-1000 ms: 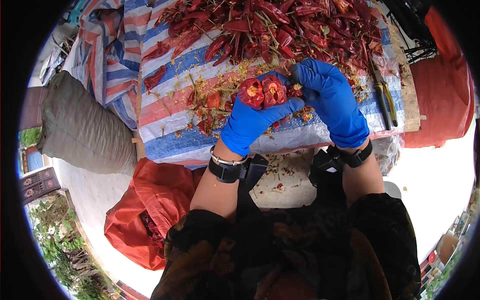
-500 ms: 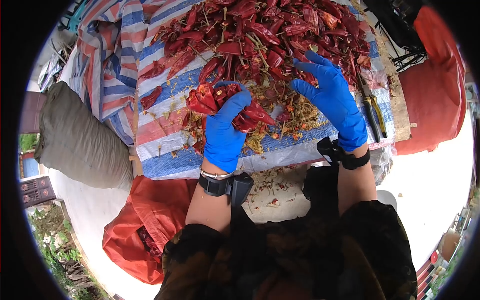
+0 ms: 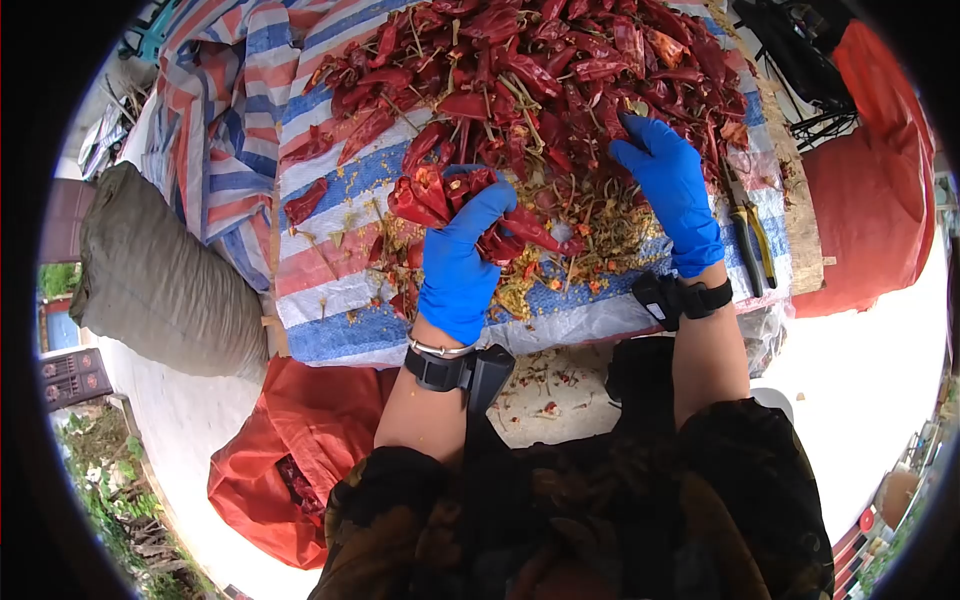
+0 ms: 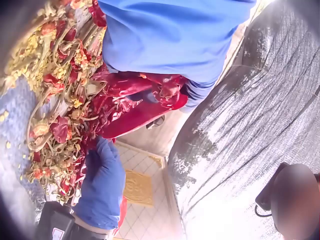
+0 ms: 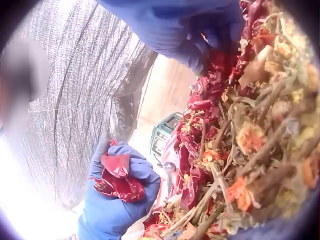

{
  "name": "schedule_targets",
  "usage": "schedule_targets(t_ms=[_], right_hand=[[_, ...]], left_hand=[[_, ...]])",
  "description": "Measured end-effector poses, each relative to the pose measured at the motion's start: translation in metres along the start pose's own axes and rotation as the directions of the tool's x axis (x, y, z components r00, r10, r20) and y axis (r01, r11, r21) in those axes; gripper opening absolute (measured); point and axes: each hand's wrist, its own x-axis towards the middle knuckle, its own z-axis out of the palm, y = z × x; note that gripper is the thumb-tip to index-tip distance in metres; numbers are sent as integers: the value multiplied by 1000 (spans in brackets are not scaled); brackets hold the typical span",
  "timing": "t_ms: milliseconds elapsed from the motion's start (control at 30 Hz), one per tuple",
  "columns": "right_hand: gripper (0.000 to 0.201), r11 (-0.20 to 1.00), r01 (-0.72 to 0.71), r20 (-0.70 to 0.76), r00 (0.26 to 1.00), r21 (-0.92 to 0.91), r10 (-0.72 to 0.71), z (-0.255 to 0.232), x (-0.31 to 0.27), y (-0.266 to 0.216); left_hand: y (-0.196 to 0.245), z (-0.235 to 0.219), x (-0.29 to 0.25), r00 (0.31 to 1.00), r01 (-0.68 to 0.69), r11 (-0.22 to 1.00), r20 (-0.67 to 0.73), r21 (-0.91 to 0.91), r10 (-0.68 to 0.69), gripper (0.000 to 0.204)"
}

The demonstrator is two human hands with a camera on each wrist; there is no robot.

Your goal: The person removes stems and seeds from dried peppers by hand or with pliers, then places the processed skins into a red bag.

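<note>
My blue-gloved left hand (image 3: 460, 255) holds several dried red chili peppers (image 3: 418, 197) in its curled fingers, above the near part of the striped sheet (image 3: 330, 335). Some of the peppers show cut, hollow ends; another points right, toward the scraps. The right hand (image 3: 672, 190), gloved in blue too, is at the right side of the large chili pile (image 3: 570, 70). In the right wrist view its thumb and fingers close around a red chili pepper (image 5: 222, 62) in the pile. The fingertips are partly hidden there.
Stems, caps and yellow seeds (image 3: 610, 235) lie between the hands. Yellow-and-black handled pliers (image 3: 750, 240) rest at the sheet's right edge. A full grey-green sack (image 3: 165, 275) stands left, an open red bag (image 3: 300, 440) below it, and a red sack (image 3: 865, 210) right.
The hands have separated. My left hand moved left with its chili peppers; the right hand opened, then reached forward to the pile and took hold of a pepper.
</note>
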Motion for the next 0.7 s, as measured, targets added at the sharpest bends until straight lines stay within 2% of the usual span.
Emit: schedule_targets(t_ms=[33,100,167,233,267,367,467,533,600,633,667,700], right_hand=[[40,1000,1,4,1000,1,-1,0,-2,-5],[35,934,-63,6,998,351,65,-1,-9,-17],[32,935,-62,33,998,350,54,-5,-17,-30],[30,867,-94,92,994,489,55,-4,-21,-33],[30,866,-96,95,994,491,57,-3,-22,-33],[25,832,-180,129,983,524,131,-2,-22,-31],[21,833,-192,184,977,519,111,-3,-24,-32],[19,738,-202,245,968,644,51,2,-29,-36],[19,717,-232,287,957,658,46,11,-37,-43],[18,699,-261,323,945,666,45,15,-41,-46],[19,768,-244,313,948,592,59,21,-44,-47],[19,767,-247,317,946,593,59,23,-47,-48]], left_hand=[[-1,0,0,1000,3,1000,-6,3,-3,15],[-3,1,0,1000,3,1000,-21,8,-3,15],[-4,3,-1,999,-38,998,-5,49,38,16],[-5,4,1,1000,7,1000,-11,-4,-7,16],[-6,4,2,999,52,997,-5,-60,-52,16],[-6,3,0,997,72,994,45,-80,-69,17],[-6,7,-3,997,66,996,34,-61,-64,21],[-8,12,-6,997,81,995,20,-57,-80,23],[-4,13,-10,992,119,993,44,-18,-118,30],[-2,15,-12,993,117,993,38,-15,-116,30],[-1,19,-15,998,17,995,54,97,-23,30],[-1,19,-15,999,18,995,40,96,-22,32]])
